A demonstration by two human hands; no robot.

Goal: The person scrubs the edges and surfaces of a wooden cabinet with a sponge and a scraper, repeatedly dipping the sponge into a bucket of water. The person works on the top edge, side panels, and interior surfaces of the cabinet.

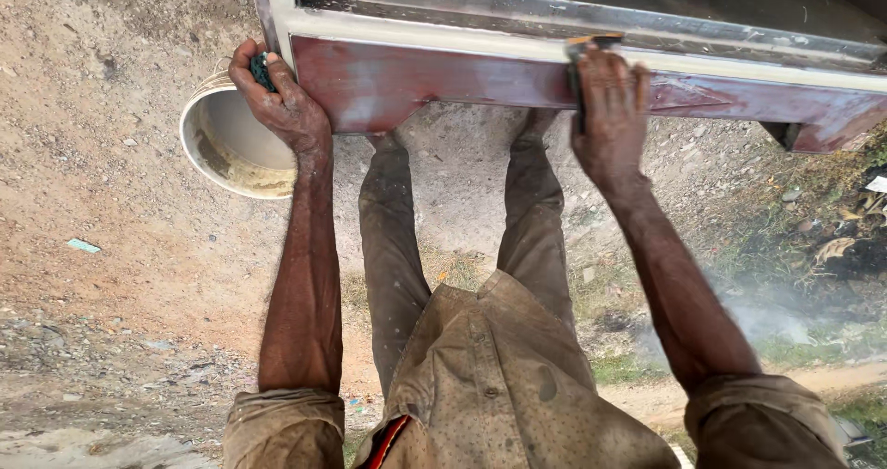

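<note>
Nearest to us hang our dusty khaki shirt (499,386) and rolled sleeves, with our trouser legs (397,238) running down to the bare dirt ground (120,247) below

Our left hand (282,99) grips the left corner of the red-painted metal panel (443,81), fingers curled tight around a small dark green pad (262,70) that shows only in part between them and the panel's edge. Our right hand (610,109) lies flat against the face of the same panel, well apart from the left, fingers stretched upward and close together, pressing a dark sheet with an orange edge (591,42) whose upper end peeks out above the fingertips; we cannot tell its full shape beneath the palm

The panel has a pale, worn strip (739,67) along its top, and grey metal framing (573,12) lies beyond that. Behind the left hand, on the ground, stands a white plastic bucket (226,146), its inside stained. Farther right, the ground turns to sparse grass and litter (832,238), with a faint haze over it
</note>
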